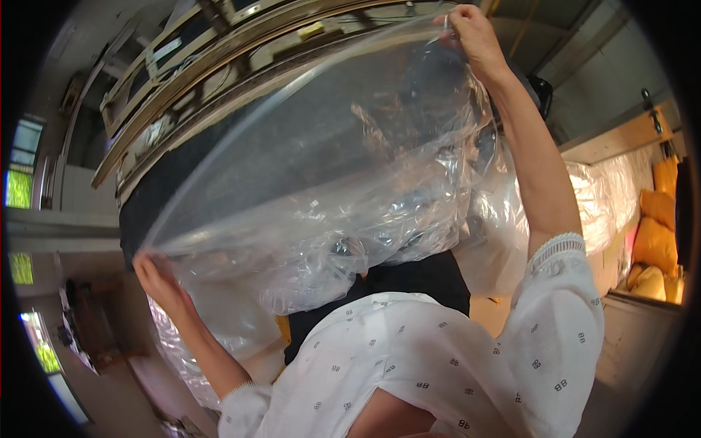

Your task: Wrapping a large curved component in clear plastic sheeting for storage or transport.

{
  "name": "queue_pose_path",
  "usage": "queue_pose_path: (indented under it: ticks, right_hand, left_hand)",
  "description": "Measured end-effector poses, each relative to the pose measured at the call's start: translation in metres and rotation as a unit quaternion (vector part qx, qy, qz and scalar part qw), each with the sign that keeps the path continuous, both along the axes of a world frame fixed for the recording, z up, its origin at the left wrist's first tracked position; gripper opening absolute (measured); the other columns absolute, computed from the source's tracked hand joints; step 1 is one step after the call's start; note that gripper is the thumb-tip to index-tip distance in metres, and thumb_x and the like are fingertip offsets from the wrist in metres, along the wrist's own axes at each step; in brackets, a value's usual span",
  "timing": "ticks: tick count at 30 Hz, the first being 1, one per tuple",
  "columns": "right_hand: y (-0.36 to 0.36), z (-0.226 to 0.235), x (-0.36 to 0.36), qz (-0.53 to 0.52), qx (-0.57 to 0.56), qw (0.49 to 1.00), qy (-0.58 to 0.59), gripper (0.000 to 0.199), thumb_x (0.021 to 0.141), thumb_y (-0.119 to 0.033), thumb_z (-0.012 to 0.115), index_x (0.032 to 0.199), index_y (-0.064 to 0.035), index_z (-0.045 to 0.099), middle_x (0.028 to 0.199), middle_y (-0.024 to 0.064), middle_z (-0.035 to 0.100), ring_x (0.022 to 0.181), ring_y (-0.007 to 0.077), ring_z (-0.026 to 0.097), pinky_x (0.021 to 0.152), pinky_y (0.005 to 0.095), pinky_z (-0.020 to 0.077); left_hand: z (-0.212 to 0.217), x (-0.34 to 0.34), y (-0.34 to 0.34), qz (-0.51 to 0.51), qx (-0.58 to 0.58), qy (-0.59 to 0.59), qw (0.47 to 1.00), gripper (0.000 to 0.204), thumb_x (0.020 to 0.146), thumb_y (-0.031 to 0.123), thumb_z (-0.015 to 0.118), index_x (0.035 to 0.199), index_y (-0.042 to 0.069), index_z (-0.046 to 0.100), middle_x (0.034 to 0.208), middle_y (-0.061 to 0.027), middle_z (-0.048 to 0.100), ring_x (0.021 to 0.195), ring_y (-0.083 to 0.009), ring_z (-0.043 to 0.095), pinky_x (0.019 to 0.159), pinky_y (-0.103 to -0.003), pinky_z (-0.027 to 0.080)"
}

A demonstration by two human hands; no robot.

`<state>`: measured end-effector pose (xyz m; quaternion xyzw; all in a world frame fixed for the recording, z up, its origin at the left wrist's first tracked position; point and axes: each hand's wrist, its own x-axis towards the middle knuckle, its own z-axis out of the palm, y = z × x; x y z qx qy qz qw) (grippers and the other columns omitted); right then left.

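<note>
A large sheet of clear plastic film (321, 226) spreads in front of me, with its far edge pulled taut in a long slant. At its left end my left hand (162, 285) pinches that edge. My right hand (471, 40), raised far to the upper right, grips the other end between thumb and fingers. Beneath the film lies a broad black surface (164, 179), seen through it as dark grey. Nearer to me the film bunches into shiny wrinkles and hangs in loose folds toward my lap.
Long wooden rails (157, 109) of a frame run along the far side. More crumpled clear plastic (599, 193) lies at right, below a wooden board (617, 139). Orange items (653, 230) sit beyond it. A brown piece of furniture (95, 321) stands at left.
</note>
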<state>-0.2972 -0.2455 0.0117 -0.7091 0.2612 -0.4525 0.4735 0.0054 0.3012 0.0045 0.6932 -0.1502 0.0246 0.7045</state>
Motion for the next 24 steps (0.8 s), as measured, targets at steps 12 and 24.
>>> queue_pose_path:
  ticks: [12, 24]
  right_hand:
    - [-0.023, -0.054, 0.046, -0.248, -0.198, 0.938, 0.138, 0.016, 0.082, -0.019, 0.058, 0.086, -0.0036, 0.059, 0.085, 0.0132, 0.058, 0.078, 0.027, 0.056, 0.073, 0.035, 0.0438]
    - [-0.031, -0.047, 0.056, -0.339, -0.167, 0.904, 0.199, 0.033, 0.074, -0.028, 0.067, 0.089, -0.0028, 0.053, 0.095, 0.0166, 0.048, 0.088, 0.0299, 0.05, 0.08, 0.0372, 0.0409]
  left_hand:
    - [-0.036, 0.154, -0.127, 0.06, 0.182, -0.169, 0.967, 0.028, 0.085, 0.026, 0.06, 0.09, 0.0, 0.066, 0.077, -0.0018, 0.062, 0.073, -0.0076, 0.052, 0.068, -0.023, 0.042]
    - [-0.034, 0.182, -0.151, 0.121, 0.231, -0.174, 0.95, 0.033, 0.07, 0.031, 0.074, 0.071, 0.004, 0.056, 0.061, 0.0009, 0.049, 0.06, -0.0101, 0.044, 0.06, -0.025, 0.04]
